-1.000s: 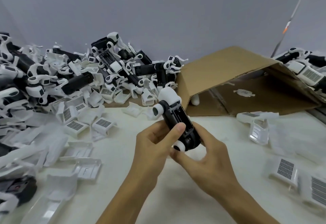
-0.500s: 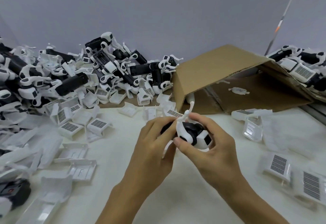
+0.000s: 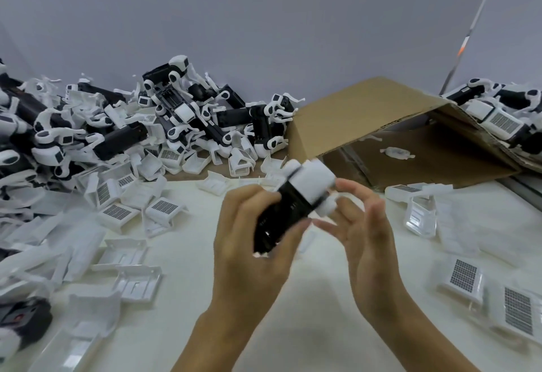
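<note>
Fingers [image 3: 249,195] of your left hand [image 3: 243,248] wrap the black-and-white body [image 3: 289,210], long axis aimed at the cardboard box [image 3: 366,113], while spread fingers of your right hand [image 3: 366,234] touch its box-side white end.

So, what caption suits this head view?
Left hand grips a black-and-white part; right hand touches its white end.

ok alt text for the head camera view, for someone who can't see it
A person's left hand grips the black body of a black-and-white device above a white table, while the right hand has its fingertips at the device's white end. Heaps of similar devices and white plastic parts lie behind left, beside an open cardboard box on its side.
</note>
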The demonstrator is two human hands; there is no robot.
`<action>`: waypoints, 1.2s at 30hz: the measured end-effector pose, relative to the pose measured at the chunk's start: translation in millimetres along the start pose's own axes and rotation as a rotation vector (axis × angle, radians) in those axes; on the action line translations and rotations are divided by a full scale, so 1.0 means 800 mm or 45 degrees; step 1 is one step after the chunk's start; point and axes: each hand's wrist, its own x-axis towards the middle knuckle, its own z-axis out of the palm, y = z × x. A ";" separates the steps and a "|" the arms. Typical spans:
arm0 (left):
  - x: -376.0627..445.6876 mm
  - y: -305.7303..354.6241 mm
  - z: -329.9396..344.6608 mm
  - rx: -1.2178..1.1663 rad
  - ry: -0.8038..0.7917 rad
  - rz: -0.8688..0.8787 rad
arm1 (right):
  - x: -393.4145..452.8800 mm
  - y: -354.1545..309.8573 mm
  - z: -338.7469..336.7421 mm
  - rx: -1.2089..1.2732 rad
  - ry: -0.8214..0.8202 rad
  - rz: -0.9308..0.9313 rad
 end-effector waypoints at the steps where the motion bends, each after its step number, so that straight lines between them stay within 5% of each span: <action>1: 0.004 0.006 -0.003 -0.219 0.036 -0.263 | -0.001 0.001 0.000 -0.020 0.001 -0.035; 4: 0.018 0.019 -0.008 -1.026 0.134 -1.125 | -0.006 0.004 -0.001 -0.224 -0.101 -0.142; 7: 0.022 0.023 -0.012 -1.383 0.087 -1.480 | -0.013 0.011 0.003 -0.530 -0.334 -0.411; 12: 0.020 0.033 -0.013 -1.581 -0.023 -1.486 | -0.015 0.018 0.011 -0.513 -0.325 -0.545; 36: 0.018 0.028 -0.013 -1.667 0.000 -1.514 | -0.024 0.013 0.017 -0.357 -0.300 -0.385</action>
